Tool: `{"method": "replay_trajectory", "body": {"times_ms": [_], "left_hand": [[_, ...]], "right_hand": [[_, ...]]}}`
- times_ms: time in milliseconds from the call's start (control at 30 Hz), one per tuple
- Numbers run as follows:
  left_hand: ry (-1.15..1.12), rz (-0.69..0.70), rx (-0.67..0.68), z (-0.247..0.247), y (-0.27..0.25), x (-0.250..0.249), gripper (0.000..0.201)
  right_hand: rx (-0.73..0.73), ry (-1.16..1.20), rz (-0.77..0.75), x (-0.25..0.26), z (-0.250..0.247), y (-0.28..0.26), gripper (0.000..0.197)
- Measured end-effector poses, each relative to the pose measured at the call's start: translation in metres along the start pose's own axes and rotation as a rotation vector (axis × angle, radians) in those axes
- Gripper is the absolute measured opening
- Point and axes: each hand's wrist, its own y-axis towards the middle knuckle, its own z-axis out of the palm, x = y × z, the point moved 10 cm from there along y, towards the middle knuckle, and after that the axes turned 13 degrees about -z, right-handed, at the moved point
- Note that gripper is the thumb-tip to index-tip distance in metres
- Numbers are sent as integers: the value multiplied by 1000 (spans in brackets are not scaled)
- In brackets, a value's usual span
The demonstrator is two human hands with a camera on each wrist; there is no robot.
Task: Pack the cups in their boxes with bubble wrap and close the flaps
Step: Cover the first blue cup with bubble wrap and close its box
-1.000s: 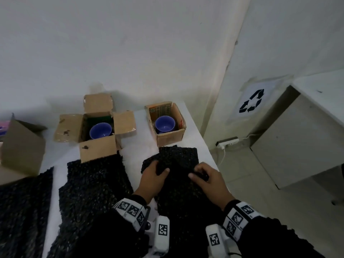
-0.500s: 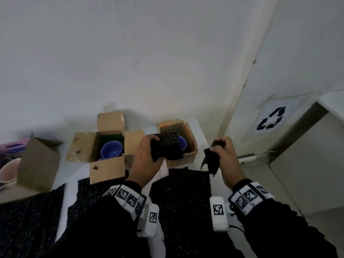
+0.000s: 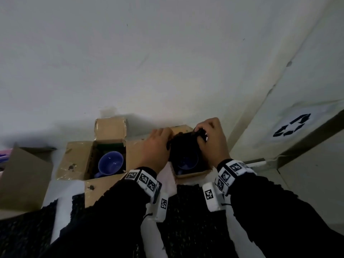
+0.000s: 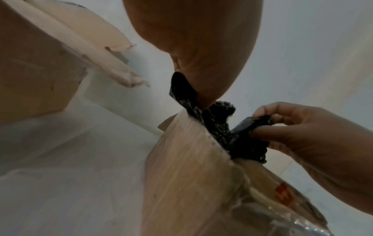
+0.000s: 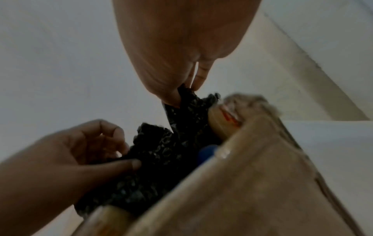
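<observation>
A piece of black bubble wrap (image 3: pixel 183 146) sits in the mouth of the small right cardboard box (image 3: pixel 191 174), partly covering the blue cup (image 3: pixel 188 162) inside. My left hand (image 3: pixel 168 138) pinches the wrap's left edge. My right hand (image 3: pixel 202 135) pinches its far right corner. The right wrist view shows the wrap (image 5: pixel 161 151) bunched against the box wall (image 5: pixel 252 175), with a bit of blue cup (image 5: pixel 206 153) beside it. A second blue cup (image 3: pixel 110 162) stands uncovered in the left box (image 3: pixel 78 161), whose flaps are spread open.
More black bubble wrap sheets (image 3: pixel 195 211) lie on the white table (image 3: pixel 63 202) under my forearms. A larger cardboard box (image 3: pixel 22 179) stands at the left edge. The wall rises right behind the boxes. The table ends just right of the small box.
Both hands lifted the wrap piece off the table and carried it forward. It now sits in the right box over the cup, held by both hands.
</observation>
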Motion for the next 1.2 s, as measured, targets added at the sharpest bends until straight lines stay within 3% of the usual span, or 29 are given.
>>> {"method": "replay_trajectory", "body": {"times_ms": [100, 200, 300, 400, 567, 700, 767, 833, 967, 1133, 1200], "left_hand": [[51, 108, 54, 19, 4, -4, 25], [183, 218, 92, 31, 1, -12, 7], [356, 219, 151, 42, -4, -5, 35], [400, 233, 136, 46, -8, 5, 42], [319, 209, 26, 35, -6, 6, 30], [157, 127, -60, 23, -1, 0, 29], [132, 145, -40, 25, -1, -4, 15], [248, 176, 7, 35, -2, -6, 4], [520, 146, 44, 48, -6, -1, 24], [566, 167, 45, 51, -5, 1, 19], [586, 187, 84, 56, -5, 1, 18]], "right_hand": [[114, -161, -117, 2, 22, 4, 26], [262, -434, -145, -1, 41, 2, 23], [301, -592, -163, -4, 46, -7, 17], [311, -618, -195, -4, 46, -11, 17], [433, -696, -229, -5, 58, -20, 30], [306, -677, -218, 2, 48, -19, 36], [283, -677, -219, 4, 47, -20, 30], [320, -680, -201, -2, 49, -22, 22], [405, -673, -162, -11, 57, -26, 17], [408, -631, -181, -5, 59, -26, 47], [471, -648, -198, -6, 65, -27, 46]]}}
